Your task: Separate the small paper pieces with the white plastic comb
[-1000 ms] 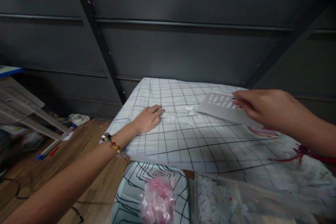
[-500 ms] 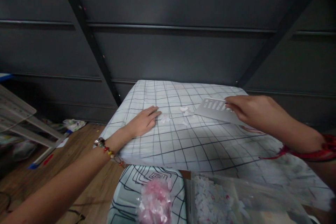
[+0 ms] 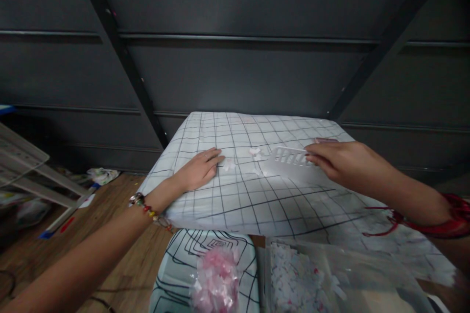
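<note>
Over checked cloth [image 3: 238, 200] — right hand [image 3: 341, 160] grips a slotted plate [image 3: 288, 170].

Single head-worn view: from above near edge of white, black-gridded, cloth-covered counter [image 3: 244, 205], close, facing forward-down; dark grey panelled wall [image 3: 235, 76] beyond it.

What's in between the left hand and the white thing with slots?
Small whitish scraps, lying on the checked cloth between the left hand and the slotted sheet, in the head view.
</note>
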Demonstrator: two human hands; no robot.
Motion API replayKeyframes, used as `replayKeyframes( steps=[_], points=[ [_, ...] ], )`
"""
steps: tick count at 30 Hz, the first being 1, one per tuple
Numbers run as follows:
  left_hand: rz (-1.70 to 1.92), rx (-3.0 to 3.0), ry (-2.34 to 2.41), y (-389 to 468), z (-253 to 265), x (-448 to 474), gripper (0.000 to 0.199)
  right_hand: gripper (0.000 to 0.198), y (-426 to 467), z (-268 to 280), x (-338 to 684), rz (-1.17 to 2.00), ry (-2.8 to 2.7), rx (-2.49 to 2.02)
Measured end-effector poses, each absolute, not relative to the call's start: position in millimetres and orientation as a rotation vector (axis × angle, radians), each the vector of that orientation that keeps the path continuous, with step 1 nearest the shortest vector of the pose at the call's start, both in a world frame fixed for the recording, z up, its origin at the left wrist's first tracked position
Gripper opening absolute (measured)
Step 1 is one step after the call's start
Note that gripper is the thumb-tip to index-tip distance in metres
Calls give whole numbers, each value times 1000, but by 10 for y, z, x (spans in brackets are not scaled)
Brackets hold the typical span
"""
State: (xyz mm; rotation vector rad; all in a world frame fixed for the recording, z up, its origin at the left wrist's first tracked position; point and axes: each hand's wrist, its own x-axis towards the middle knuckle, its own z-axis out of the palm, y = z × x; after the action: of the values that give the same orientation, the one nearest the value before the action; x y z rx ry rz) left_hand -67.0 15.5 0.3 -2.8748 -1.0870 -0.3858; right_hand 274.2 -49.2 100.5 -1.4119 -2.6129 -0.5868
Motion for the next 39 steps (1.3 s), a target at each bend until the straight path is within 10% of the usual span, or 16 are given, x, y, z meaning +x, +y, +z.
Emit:
replayKeyframes(
  steps=[39],
  points=[
    [-411, -2972, -1191, -111, 23, -876, 46, 29, -1098, 1134, 2488, -775, -2478, -1164]
  ],
)
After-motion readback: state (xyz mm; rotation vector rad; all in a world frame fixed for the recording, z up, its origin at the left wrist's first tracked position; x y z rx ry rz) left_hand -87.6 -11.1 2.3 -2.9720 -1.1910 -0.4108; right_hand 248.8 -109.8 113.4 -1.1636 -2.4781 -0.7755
